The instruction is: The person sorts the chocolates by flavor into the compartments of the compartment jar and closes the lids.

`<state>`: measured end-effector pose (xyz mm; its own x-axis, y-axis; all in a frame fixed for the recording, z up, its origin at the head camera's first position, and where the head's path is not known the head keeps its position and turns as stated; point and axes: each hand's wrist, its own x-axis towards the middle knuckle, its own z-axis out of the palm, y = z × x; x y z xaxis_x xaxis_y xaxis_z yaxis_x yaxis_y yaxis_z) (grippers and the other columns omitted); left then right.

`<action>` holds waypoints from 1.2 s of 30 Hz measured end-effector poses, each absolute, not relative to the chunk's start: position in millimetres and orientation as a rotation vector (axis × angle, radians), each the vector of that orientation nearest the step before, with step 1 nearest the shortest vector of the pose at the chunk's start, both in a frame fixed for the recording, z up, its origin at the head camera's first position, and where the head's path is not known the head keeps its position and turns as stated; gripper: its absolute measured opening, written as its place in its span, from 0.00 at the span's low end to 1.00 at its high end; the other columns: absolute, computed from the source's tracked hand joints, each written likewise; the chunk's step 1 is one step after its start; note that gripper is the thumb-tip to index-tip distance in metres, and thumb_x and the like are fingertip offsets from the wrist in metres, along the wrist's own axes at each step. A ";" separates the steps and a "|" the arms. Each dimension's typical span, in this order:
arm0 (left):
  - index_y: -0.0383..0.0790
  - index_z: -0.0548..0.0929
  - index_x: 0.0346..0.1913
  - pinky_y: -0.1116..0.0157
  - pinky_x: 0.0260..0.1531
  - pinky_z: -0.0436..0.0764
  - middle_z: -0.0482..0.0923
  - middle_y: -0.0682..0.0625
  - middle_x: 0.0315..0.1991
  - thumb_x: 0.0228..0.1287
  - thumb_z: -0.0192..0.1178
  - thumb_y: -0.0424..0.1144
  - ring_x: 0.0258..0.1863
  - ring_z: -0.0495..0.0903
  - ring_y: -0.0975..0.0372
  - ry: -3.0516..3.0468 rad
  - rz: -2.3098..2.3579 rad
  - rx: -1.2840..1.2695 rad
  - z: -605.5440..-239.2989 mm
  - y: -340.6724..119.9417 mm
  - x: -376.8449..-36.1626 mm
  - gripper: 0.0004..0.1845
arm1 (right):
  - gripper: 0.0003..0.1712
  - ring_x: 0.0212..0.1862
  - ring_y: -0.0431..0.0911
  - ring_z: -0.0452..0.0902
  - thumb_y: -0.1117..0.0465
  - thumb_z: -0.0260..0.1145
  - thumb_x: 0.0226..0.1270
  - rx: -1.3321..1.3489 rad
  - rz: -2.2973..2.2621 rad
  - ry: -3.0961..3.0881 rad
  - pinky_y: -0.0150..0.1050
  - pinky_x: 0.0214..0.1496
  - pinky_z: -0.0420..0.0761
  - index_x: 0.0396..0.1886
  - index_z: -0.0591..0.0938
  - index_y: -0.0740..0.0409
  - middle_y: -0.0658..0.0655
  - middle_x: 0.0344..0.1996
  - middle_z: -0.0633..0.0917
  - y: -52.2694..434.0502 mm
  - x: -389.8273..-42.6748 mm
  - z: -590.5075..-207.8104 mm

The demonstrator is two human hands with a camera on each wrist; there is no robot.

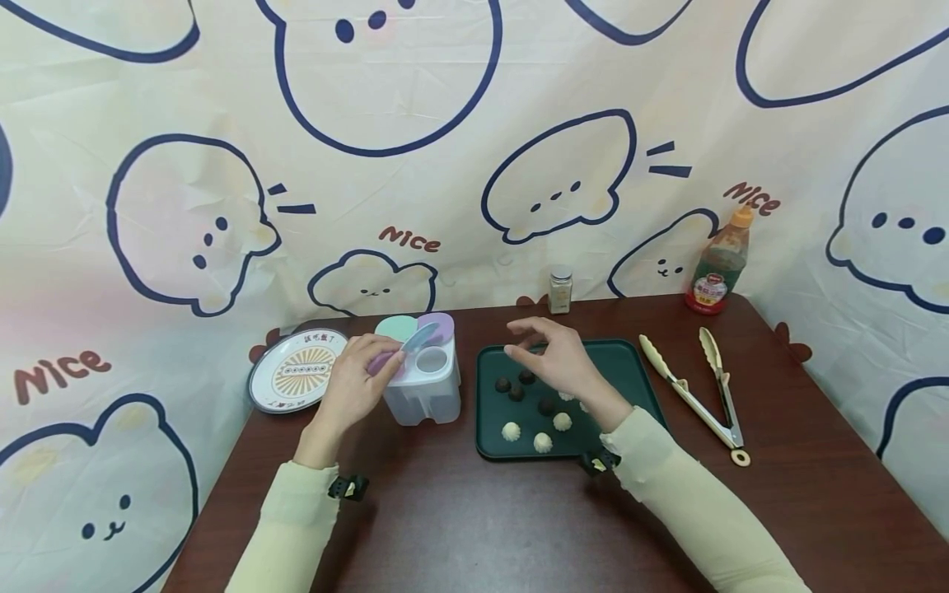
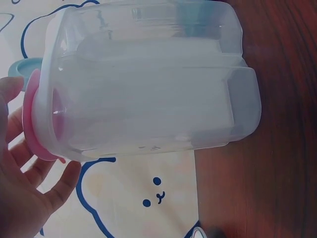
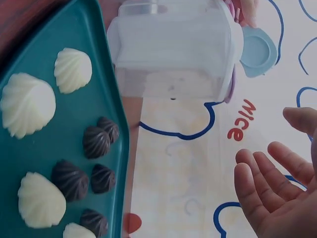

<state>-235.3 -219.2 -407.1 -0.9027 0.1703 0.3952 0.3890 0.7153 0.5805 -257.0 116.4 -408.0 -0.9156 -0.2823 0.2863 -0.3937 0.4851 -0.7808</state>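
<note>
A clear plastic container (image 1: pixel 426 395) with several coloured flip lids stands left of a dark green tray (image 1: pixel 638 387). My left hand (image 1: pixel 393 356) is at its top near corner, fingertips pinching the raised blue lid (image 1: pixel 421 336), with the pink lid (image 2: pixel 37 124) beside the palm. The compartment under the blue lid is uncovered. My right hand (image 1: pixel 530 342) hovers over the tray's far half with loosely bent fingers and holds nothing; its palm (image 3: pixel 277 183) is bare. On the tray lie dark shell-shaped sweets (image 1: pixel 515 387) and white ones (image 1: pixel 511 431).
A patterned plate (image 1: pixel 296 369) sits left of the container. Cream tongs (image 1: pixel 697 395) lie right of the tray. A small spice jar (image 1: pixel 560 290) and an orange-capped sauce bottle (image 1: pixel 719 263) stand at the table's back edge, against a printed cloth backdrop.
</note>
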 end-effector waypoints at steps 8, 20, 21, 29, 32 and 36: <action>0.41 0.87 0.50 0.49 0.57 0.71 0.83 0.47 0.51 0.71 0.59 0.52 0.56 0.73 0.55 -2.627 -0.990 -0.427 -404.9 -217.4 -234.7 0.19 | 0.22 0.45 0.47 0.85 0.44 0.68 0.67 0.532 1.381 -2.614 0.40 0.39 0.81 0.57 0.82 0.44 0.52 0.46 0.87 137.8 -253.5 -407.2; 0.43 0.87 0.49 0.51 0.54 0.72 0.83 0.48 0.49 0.71 0.59 0.52 0.53 0.73 0.56 -2.612 -0.968 -0.448 -406.1 -218.8 -237.4 0.18 | 0.24 0.46 0.49 0.84 0.44 0.69 0.66 0.424 1.274 -2.608 0.40 0.40 0.79 0.58 0.82 0.48 0.55 0.47 0.88 170.5 -249.3 -413.6; 0.43 0.87 0.49 0.51 0.54 0.72 0.83 0.48 0.49 0.71 0.59 0.52 0.53 0.73 0.56 -2.612 -0.967 -0.448 -406.1 -218.8 -237.3 0.18 | 0.25 0.47 0.50 0.84 0.44 0.68 0.66 0.414 1.262 -2.611 0.41 0.40 0.79 0.58 0.82 0.49 0.56 0.48 0.88 173.4 -248.7 -413.9; 0.43 0.87 0.49 0.51 0.55 0.72 0.83 0.48 0.49 0.70 0.60 0.52 0.53 0.73 0.56 -2.619 -0.975 -0.443 -405.2 -219.0 -236.4 0.17 | 0.27 0.48 0.51 0.84 0.42 0.68 0.66 0.303 1.221 -2.643 0.41 0.40 0.80 0.60 0.81 0.50 0.56 0.53 0.86 196.8 -243.5 -419.0; 0.43 0.87 0.49 0.51 0.54 0.72 0.83 0.48 0.49 0.71 0.60 0.51 0.53 0.73 0.56 -2.616 -0.976 -0.445 -405.3 -218.7 -236.0 0.17 | 0.27 0.48 0.51 0.84 0.42 0.68 0.66 0.284 1.185 -2.642 0.41 0.39 0.79 0.60 0.81 0.50 0.56 0.52 0.87 206.1 -240.9 -422.1; 0.43 0.87 0.49 0.51 0.55 0.72 0.83 0.49 0.49 0.71 0.59 0.52 0.54 0.73 0.56 -2.614 -0.979 -0.444 -405.5 -219.1 -235.3 0.17 | 0.28 0.47 0.52 0.85 0.42 0.68 0.66 0.252 1.141 -2.636 0.41 0.40 0.79 0.60 0.81 0.50 0.57 0.53 0.87 218.5 -237.6 -425.4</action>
<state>-235.3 -219.1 -405.5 -0.9027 0.1764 0.3926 0.3908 0.7178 0.5762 -237.6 218.5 -425.4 -0.9518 -0.0563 0.3014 -0.2584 0.6767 -0.6894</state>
